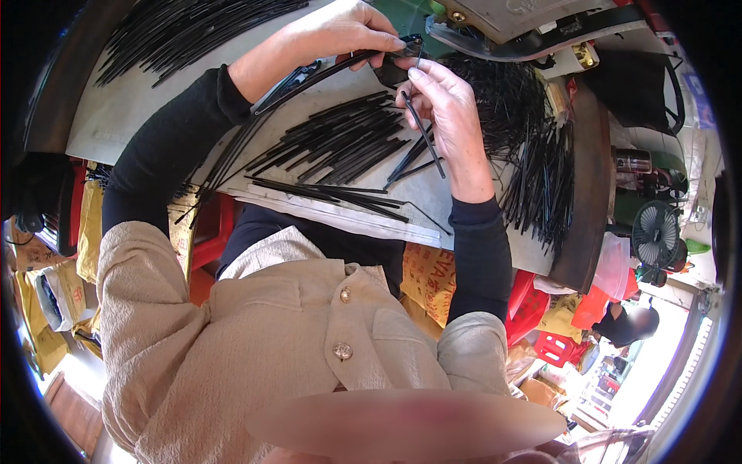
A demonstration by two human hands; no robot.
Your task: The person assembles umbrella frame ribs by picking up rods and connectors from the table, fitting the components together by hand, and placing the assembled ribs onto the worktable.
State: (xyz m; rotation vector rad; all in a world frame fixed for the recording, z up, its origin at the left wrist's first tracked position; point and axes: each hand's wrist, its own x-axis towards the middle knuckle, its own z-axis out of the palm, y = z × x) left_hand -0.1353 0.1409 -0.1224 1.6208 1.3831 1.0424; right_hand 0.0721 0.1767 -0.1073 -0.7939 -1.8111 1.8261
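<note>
Nr the worktable's front edge, loose black strips are laid; just beyond, a bigger strip pile is spread. A short black strip is apparently held across the R hand; what's btwn its thumb & index can't be told. A long black strip is pinched by the L hand; its end is best kept steady w/ both hands close, clear of the metal machine behind.
</note>
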